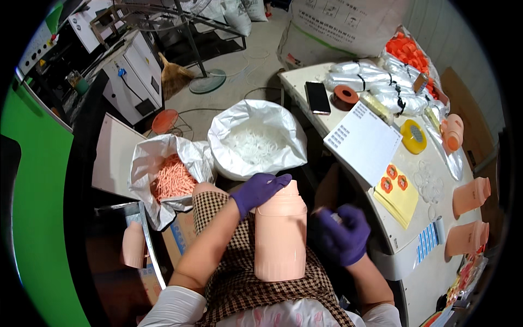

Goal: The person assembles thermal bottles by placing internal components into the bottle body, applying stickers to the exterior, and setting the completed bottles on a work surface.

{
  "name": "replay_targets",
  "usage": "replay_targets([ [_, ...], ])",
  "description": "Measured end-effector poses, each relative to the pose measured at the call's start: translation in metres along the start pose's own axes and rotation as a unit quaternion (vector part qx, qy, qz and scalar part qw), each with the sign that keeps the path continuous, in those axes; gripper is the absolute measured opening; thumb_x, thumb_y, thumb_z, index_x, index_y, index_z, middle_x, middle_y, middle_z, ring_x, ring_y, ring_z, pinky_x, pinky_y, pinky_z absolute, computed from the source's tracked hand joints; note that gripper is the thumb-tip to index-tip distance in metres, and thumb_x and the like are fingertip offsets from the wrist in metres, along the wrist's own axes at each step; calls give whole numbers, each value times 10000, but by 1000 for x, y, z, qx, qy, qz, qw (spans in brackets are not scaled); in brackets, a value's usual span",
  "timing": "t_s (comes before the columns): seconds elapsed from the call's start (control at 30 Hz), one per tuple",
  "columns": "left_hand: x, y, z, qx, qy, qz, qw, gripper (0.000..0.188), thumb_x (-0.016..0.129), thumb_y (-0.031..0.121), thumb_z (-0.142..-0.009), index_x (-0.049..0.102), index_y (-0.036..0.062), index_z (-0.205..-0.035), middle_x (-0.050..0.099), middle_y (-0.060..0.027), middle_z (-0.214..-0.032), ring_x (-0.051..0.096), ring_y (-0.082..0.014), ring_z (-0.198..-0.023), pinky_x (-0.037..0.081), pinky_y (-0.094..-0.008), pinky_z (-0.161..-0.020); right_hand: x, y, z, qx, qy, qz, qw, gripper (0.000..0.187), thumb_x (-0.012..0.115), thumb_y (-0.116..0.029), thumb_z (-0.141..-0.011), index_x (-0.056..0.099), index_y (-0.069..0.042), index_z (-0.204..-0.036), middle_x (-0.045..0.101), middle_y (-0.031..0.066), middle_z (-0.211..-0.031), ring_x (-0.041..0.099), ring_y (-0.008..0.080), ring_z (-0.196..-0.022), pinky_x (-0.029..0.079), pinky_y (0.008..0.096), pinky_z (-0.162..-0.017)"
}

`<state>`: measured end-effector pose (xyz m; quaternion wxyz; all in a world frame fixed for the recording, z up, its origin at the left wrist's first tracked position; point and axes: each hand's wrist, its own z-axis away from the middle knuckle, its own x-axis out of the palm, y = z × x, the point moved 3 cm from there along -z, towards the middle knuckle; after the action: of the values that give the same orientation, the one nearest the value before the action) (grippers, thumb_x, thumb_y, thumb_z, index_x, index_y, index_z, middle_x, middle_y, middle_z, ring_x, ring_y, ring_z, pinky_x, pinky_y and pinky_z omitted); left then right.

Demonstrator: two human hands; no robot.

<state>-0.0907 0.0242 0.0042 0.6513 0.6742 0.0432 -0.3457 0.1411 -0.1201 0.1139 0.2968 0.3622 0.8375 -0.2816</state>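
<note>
A large pale-pink plastic bottle (280,240) lies along my lap with its narrower neck pointing away from me. My left hand (259,192), in a purple glove, is closed on the neck from the left side. To the right of the bottle, apart from it, my right hand (344,234) is in a purple glove too. Its fingers are curled round something small, with a dark tip toward the bottle; motion blur keeps me from naming it.
Ahead stand a white sack (259,170) of clear rings and a sack (144,169) of pink strips. The table (392,240) at right bears a phone (317,98), a paper sheet (362,141), a yellow tape dispenser (413,137) and pink bottles (469,196). Another pink bottle (133,245) lies at left.
</note>
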Motion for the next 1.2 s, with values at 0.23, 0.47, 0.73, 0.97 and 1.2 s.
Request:
replay_targets([
  [0.23, 8, -9, 8, -30, 69, 36, 996, 793, 293, 604, -1026, 629, -113, -1076, 664, -322, -1063, 626, -403, -1045, 435, -407, -963, 35, -22, 25, -54, -46, 28, 997, 548, 735, -128, -709, 694, -264, -1238, 552, 46, -959, 531, 187, -691, 437, 305, -551],
  [0.47, 6, -14, 4, -81, 67, 94, 990, 814, 264, 629, -1016, 623, -101, -991, 664, -311, -981, 626, -388, -939, 441, -421, -915, 45, -21, 23, -61, -83, 20, 994, 546, 738, -156, -735, 676, -284, -1262, 549, 33, -962, 516, 182, -681, 439, 300, -560],
  [0.73, 9, -8, -1, -98, 47, 112, 988, 813, 294, 648, -1003, 628, -94, -997, 675, -258, -961, 612, -314, -922, 443, -407, -904, 45, -19, 19, -55, -86, 35, 994, 531, 756, -156, -700, 695, -250, -1218, 571, 39, -968, 557, 197, -713, 454, 318, -578],
  [0.97, 7, -2, 0, -143, 23, 117, 983, 686, 399, 532, -1038, 612, -101, -1193, 691, -210, -1066, 615, -246, -1037, 441, -343, -959, 42, -15, 22, -55, -100, 32, 993, 508, 749, -179, -740, 683, -261, -1238, 570, 35, -962, 549, 192, -706, 438, 323, -568],
  [1.2, 1, 4, 0, -170, -10, 119, 978, 705, 392, 532, -1035, 584, -117, -1232, 661, -228, -1170, 592, -246, -1121, 420, -327, -1002, 41, -13, 23, -52, -211, 103, 971, 574, 703, -199, -789, 598, -328, -1338, 558, 61, -969, 568, 218, -768, 465, 341, -568],
])
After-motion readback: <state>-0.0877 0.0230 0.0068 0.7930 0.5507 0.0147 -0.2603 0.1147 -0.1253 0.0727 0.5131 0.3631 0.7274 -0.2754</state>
